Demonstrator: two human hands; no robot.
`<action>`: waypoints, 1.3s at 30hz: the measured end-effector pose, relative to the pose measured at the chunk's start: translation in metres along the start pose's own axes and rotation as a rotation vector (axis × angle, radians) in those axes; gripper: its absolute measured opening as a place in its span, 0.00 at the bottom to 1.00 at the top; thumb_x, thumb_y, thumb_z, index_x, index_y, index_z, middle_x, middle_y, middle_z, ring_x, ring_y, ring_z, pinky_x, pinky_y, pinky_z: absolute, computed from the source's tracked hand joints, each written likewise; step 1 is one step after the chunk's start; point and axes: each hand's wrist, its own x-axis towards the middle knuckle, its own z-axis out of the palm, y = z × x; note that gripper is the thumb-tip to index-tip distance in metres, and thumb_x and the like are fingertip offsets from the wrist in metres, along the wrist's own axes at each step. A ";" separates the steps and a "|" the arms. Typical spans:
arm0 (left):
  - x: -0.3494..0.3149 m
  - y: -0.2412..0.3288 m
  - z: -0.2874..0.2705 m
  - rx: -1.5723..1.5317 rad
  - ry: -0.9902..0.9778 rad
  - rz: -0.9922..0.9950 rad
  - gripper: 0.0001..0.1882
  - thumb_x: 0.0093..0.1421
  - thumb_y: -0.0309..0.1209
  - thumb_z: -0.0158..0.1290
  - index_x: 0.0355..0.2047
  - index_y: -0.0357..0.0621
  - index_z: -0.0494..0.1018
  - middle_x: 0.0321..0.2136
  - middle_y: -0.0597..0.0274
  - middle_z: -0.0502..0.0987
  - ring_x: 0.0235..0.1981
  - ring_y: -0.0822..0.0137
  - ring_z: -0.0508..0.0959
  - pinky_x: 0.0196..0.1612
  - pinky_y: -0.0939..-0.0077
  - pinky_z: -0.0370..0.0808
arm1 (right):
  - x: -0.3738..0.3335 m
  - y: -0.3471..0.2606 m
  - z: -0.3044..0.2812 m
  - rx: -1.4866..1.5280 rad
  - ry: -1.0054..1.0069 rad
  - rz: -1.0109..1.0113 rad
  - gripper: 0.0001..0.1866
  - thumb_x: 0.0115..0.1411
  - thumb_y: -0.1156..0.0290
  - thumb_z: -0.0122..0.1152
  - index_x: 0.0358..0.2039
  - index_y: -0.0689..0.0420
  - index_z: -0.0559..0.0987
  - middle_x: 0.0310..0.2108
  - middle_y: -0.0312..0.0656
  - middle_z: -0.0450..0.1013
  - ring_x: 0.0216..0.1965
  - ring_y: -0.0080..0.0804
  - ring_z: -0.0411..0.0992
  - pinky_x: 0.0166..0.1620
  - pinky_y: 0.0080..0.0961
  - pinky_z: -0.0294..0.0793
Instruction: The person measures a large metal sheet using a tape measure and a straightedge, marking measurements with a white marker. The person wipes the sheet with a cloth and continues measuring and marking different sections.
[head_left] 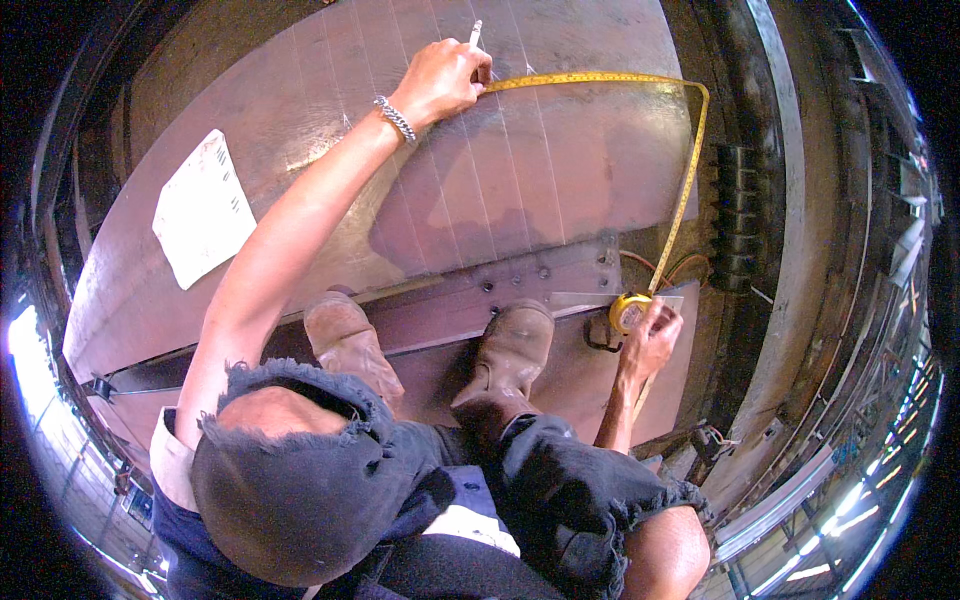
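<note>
My left hand [443, 82], with a chain bracelet at its wrist, reaches across a large curved metal plate [320, 100]. Its fingers pinch the end of a yellow tape blade [590, 77], and a short white stick [475, 33] pokes up from them; chalk or a cigarette, I cannot tell. The blade runs right, bends past the plate's edge and comes back to the yellow tape measure [629, 313]. My right hand [652, 338] grips that case near my right boot [515, 345]. Several thin pale lines cross the plate under the blade.
A white sheet [205, 210] with marks lies on the plate at left. My left boot [350, 335] stands by a strip with holes [470, 290]. Thin cables [685, 262] loop near the case. A black ribbed part [735, 215] and a long metal rail [785, 130] stand at right.
</note>
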 end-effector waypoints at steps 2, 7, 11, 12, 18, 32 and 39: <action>-0.002 -0.003 0.004 0.020 0.035 0.028 0.09 0.51 0.31 0.60 0.33 0.44 0.81 0.28 0.54 0.83 0.31 0.56 0.83 0.38 0.63 0.79 | 0.002 0.026 -0.008 -0.028 0.033 0.003 0.24 0.64 0.50 0.56 0.39 0.63 0.74 0.37 0.52 0.75 0.38 0.51 0.75 0.43 0.43 0.72; 0.001 0.000 0.003 -0.019 -0.001 -0.001 0.08 0.51 0.30 0.60 0.32 0.43 0.81 0.28 0.52 0.82 0.32 0.55 0.83 0.38 0.62 0.79 | -0.007 0.108 -0.034 -0.235 0.017 0.034 0.19 0.63 0.55 0.59 0.36 0.62 0.74 0.34 0.51 0.76 0.36 0.49 0.75 0.41 0.43 0.72; 0.004 -0.001 0.002 -0.001 -0.028 -0.016 0.07 0.51 0.29 0.60 0.31 0.42 0.81 0.28 0.51 0.82 0.32 0.54 0.83 0.38 0.61 0.79 | -0.029 0.138 -0.040 -0.279 -0.144 0.167 0.21 0.60 0.52 0.62 0.34 0.61 0.74 0.31 0.49 0.77 0.34 0.48 0.76 0.40 0.42 0.73; 0.006 0.001 0.002 0.005 -0.033 -0.015 0.07 0.51 0.29 0.60 0.31 0.41 0.81 0.28 0.51 0.82 0.32 0.54 0.83 0.38 0.61 0.79 | -0.034 0.145 -0.041 -0.291 -0.175 0.210 0.22 0.60 0.52 0.62 0.34 0.61 0.75 0.31 0.50 0.78 0.34 0.48 0.77 0.40 0.42 0.74; 0.003 -0.003 0.002 -0.007 -0.021 -0.031 0.09 0.50 0.30 0.61 0.33 0.43 0.81 0.29 0.52 0.82 0.32 0.54 0.82 0.38 0.60 0.78 | -0.048 0.141 -0.040 -0.249 -0.235 0.240 0.21 0.58 0.53 0.65 0.34 0.61 0.75 0.30 0.50 0.78 0.34 0.46 0.78 0.41 0.41 0.74; 0.004 0.000 0.007 -0.040 0.036 -0.004 0.07 0.48 0.28 0.59 0.29 0.43 0.81 0.25 0.52 0.81 0.30 0.53 0.82 0.36 0.60 0.78 | -0.049 0.138 -0.056 -0.291 -0.336 0.192 0.15 0.54 0.62 0.68 0.30 0.60 0.75 0.31 0.51 0.79 0.34 0.47 0.78 0.39 0.40 0.75; -0.014 -0.011 -0.003 -0.011 0.054 -0.018 0.07 0.45 0.32 0.58 0.25 0.44 0.79 0.24 0.49 0.80 0.31 0.48 0.81 0.36 0.55 0.77 | 0.000 0.044 -0.071 -0.318 -0.172 0.018 0.14 0.58 0.64 0.61 0.37 0.61 0.71 0.27 0.53 0.74 0.30 0.53 0.74 0.36 0.46 0.72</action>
